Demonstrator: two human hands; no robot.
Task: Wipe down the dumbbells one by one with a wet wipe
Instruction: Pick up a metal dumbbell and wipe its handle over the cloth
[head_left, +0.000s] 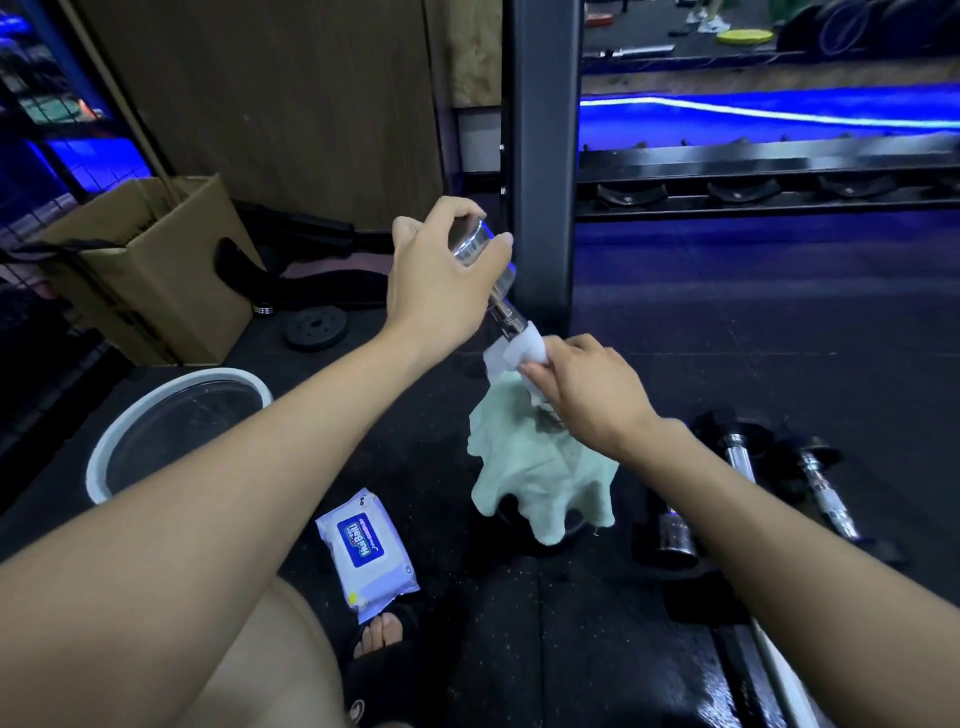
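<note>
Fingers of the right hand (587, 389) were curled round a folded white wet wipe (519, 353), pressing it about the chrome handle of the dumbbell (498, 291) just below the upper head. A pale green cloth (540, 467) hung beneath the wipe, draped over what appeared to be the lower end of the same dumbbell, which it hid; whether that end rested on the floor (519, 649) could not be told. Fingers of the left hand (441, 270) were spread and curled over the upper chrome head, steadying the dumbbell, which stood tilted between the two hands. Both forearms reached forward and down from the near edge of view, the left wrist bent over the top, the right approaching from the side.

Handling, as judged: rigid polished metal, probably heavy for its size and slippery when wet; hold is best taken on the head, with the handle left free for the wipe. The wipe itself was soft and limp.

Near the person's sandalled foot lay a wet-wipe packet (366, 551). To the right, further dumbbells (737, 462) lay on the floor, apparently awaiting their turn. To the left stood a white-rimmed round basin (111, 441); beyond it a cardboard box (156, 280), and, farther right, an empty black dumbbell rack (753, 176).
</note>
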